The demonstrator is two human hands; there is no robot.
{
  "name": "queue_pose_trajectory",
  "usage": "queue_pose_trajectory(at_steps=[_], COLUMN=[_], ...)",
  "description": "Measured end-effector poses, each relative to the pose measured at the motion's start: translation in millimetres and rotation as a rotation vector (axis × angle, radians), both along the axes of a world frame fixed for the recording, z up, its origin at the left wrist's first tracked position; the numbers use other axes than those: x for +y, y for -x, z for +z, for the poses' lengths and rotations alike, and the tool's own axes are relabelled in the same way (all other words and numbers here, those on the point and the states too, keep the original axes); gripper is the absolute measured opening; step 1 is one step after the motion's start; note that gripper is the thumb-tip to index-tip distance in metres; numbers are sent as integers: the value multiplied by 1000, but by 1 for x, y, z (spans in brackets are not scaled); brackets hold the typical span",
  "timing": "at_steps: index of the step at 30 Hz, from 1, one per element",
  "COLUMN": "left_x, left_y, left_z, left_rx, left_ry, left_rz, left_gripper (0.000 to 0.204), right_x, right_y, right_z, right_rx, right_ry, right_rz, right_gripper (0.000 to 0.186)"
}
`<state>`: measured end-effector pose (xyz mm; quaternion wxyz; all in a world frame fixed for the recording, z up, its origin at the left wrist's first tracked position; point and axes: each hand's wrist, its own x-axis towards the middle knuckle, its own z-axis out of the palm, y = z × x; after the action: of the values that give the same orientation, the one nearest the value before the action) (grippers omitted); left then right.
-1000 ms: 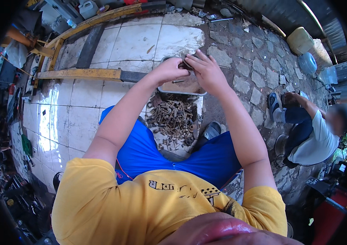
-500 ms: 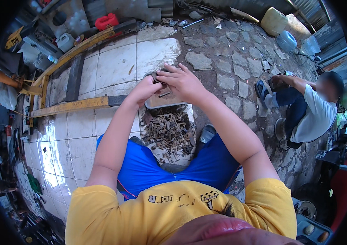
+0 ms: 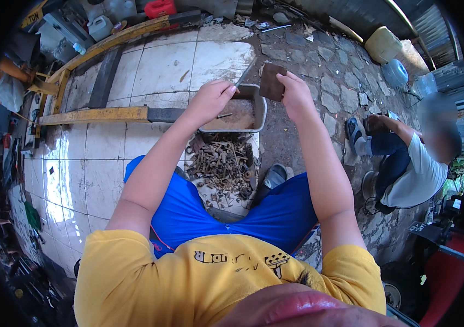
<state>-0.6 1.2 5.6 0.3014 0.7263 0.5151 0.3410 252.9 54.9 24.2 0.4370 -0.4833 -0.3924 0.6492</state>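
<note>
My right hand grips a flat, dark brown square piece, possibly sandpaper, beside the far right corner of a grey tray. Above the tray's left side, my left hand is closed in a pinch; what lies between its fingertips is too small to make out. Brownish liquid or dirt covers the tray's bottom, and a small bolt-like piece shows in it. Nearer to me, between my feet, a heap of rusty bolts and nuts is spread on the tiles.
A yellow metal frame with dark bars stands on the white tiles at left. At right another person sits low on the stone paving. Plastic jugs stand at the back right, a red canister at the back left.
My hands were together over the tray and have moved apart. The right one has gone right with the brown square piece, which now shows plainly. The whole view has shifted slightly.
</note>
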Motion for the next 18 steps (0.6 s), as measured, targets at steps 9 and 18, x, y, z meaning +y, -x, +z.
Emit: queue_pose_trajectory(at_steps=[9, 18], left_x=[-6, -7], left_y=[-3, 0], left_z=[3, 9], left_rx=[358, 320], left_ry=[-179, -63], left_rz=[-11, 65], left_gripper=[25, 25], right_x=[6, -4], right_y=[6, 10], right_z=[-11, 0], right_rx=[385, 418], right_ry=[61, 68], right_rz=[4, 38], right_gripper=[26, 19])
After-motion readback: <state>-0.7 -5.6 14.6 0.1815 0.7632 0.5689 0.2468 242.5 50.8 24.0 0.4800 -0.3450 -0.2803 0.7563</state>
